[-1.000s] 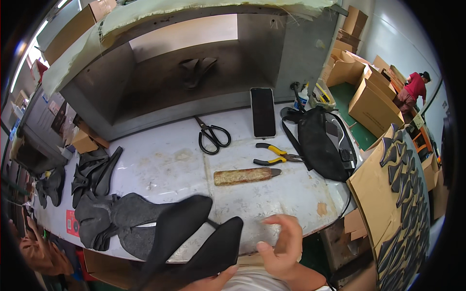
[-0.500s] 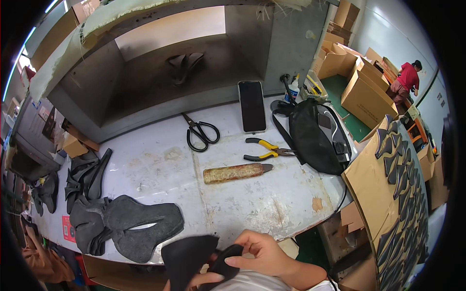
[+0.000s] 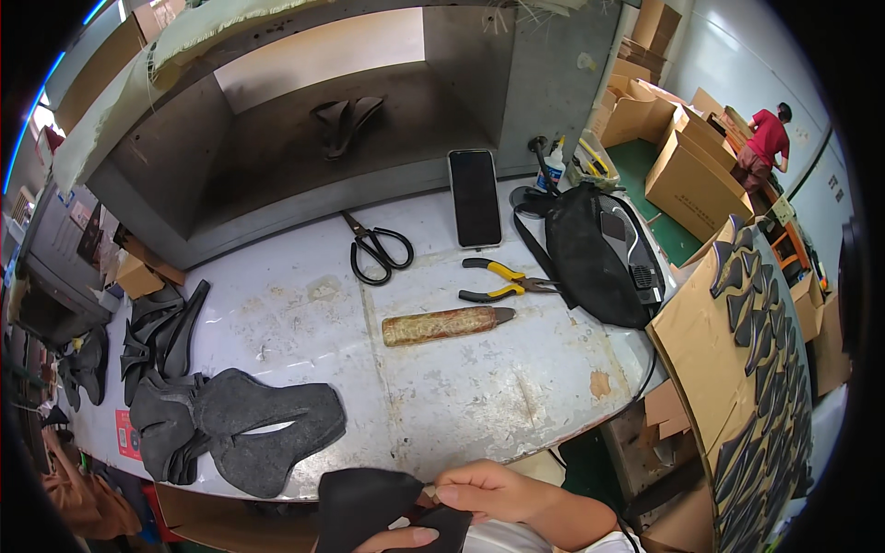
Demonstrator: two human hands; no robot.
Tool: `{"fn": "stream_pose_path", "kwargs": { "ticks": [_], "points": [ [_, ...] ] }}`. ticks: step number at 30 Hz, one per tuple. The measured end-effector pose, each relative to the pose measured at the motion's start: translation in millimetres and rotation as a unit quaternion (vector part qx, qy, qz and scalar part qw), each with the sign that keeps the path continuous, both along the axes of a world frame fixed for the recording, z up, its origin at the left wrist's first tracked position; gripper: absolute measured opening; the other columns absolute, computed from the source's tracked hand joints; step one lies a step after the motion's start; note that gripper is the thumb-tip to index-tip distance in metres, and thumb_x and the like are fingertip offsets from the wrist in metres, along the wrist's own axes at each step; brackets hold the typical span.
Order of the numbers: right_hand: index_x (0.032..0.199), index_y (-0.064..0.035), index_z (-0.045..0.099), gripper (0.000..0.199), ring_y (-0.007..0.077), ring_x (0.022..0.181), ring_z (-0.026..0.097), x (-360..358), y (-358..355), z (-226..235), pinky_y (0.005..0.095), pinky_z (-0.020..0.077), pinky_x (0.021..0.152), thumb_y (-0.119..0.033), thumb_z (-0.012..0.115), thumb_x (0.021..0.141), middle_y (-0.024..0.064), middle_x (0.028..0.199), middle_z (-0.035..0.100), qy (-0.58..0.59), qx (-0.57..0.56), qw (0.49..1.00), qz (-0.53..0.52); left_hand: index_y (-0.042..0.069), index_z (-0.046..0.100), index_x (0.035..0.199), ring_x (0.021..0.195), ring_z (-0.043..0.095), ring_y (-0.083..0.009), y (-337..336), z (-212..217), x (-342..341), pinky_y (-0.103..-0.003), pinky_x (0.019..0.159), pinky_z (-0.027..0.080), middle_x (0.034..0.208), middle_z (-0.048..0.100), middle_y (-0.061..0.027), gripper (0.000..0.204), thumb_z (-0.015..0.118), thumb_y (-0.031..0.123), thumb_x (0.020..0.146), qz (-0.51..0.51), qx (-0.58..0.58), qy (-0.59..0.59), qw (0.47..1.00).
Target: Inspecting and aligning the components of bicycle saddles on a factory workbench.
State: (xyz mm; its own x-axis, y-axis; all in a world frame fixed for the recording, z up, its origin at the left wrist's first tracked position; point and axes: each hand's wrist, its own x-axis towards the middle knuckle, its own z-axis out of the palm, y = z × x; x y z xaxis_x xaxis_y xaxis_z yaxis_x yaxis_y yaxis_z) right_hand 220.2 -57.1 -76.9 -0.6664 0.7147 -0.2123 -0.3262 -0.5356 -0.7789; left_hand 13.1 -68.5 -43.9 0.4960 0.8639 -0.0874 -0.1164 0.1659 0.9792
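Below the table's front edge, I hold a black piece shaped like a shoe upper (image 3: 364, 505), bent so that two flaps stand apart. My left hand (image 3: 401, 537) is closed on its lower part, the thumb lying across the black surface. At the gap between the flaps, my right hand (image 3: 489, 491) pinches with thumb and forefinger; a small pale bit shows at the fingertips, too small to name. On the table to the left lie stacked dark grey cut pieces (image 3: 277, 419). A knife with a wrapped tan handle (image 3: 438, 326) lies beyond my hands.
Black-handled scissors (image 3: 378, 253), yellow-and-black pliers (image 3: 502, 280), a phone (image 3: 475, 198) and a black bag (image 3: 599, 258) lie farther back. A grey metal housing (image 3: 341, 180) stands behind them. At right, a cardboard sheet (image 3: 687, 341) carries many dark pieces; a person in red (image 3: 767, 138) bends near boxes.
My right hand has let the nearer flap drop and now pinches higher, at the gap. The black piece has shifted slightly right and down in my left hand.
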Motion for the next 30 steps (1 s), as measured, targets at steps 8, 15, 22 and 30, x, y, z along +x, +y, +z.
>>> {"fn": "stream_pose_path", "kwargs": {
  "ticks": [8, 15, 22, 30],
  "points": [
    [0.078, -0.0046, 0.056, 0.033, 0.009, 0.056, 0.046, -17, 1, -13, 0.0227, 0.0324, 0.05, -0.027, 0.05, 0.102, -0.0008, 0.069, 0.052, -0.018, -0.071, 0.969, -0.236, 0.0, 0.062, 0.101, 0.073, 0.059, -0.0134, -2, -7, 26, -0.026, 0.066, 0.047, 0.083, 0.064, -0.0066, 0.024, 0.059, 0.023, 0.095, 0.138, -0.061, -0.037, 0.988],
    [0.076, -0.0005, 0.049, 0.032, 0.0113, 0.055, 0.044, -5, -6, 1, 0.0285, 0.0345, 0.05, -0.02, 0.05, 0.101, 0.0045, 0.065, 0.048, -0.316, 0.39, 0.817, -0.285, 0.0, 0.061, 0.103, 0.076, 0.06, -0.0131, 5, -12, 30, -0.026, 0.069, 0.048, 0.086, 0.064, -0.0063, 0.025, 0.059, 0.023, 0.095, 0.247, -0.087, -0.068, 0.963],
    [0.08, -0.0015, 0.048, 0.028, 0.0062, 0.055, 0.038, -26, -10, 3, 0.028, 0.0326, 0.049, -0.019, 0.049, 0.102, 0.0015, 0.059, 0.039, -0.175, 0.152, 0.933, -0.274, 0.0, 0.061, 0.105, 0.079, 0.061, -0.0128, 6, -10, 31, -0.026, 0.071, 0.048, 0.089, 0.065, -0.006, 0.025, 0.059, 0.024, 0.094, 0.169, -0.217, -0.092, 0.957],
    [0.077, -0.0026, 0.046, 0.031, 0.0078, 0.057, 0.037, -9, -13, 2, 0.0277, 0.0349, 0.052, -0.02, 0.047, 0.103, -0.002, 0.061, 0.04, -0.274, 0.285, 0.891, -0.224, 0.001, 0.061, 0.107, 0.083, 0.062, -0.0125, 12, -10, 22, -0.026, 0.074, 0.05, 0.093, 0.065, -0.0056, 0.027, 0.06, 0.024, 0.094, 0.15, -0.261, -0.088, 0.95]
  ]
}}
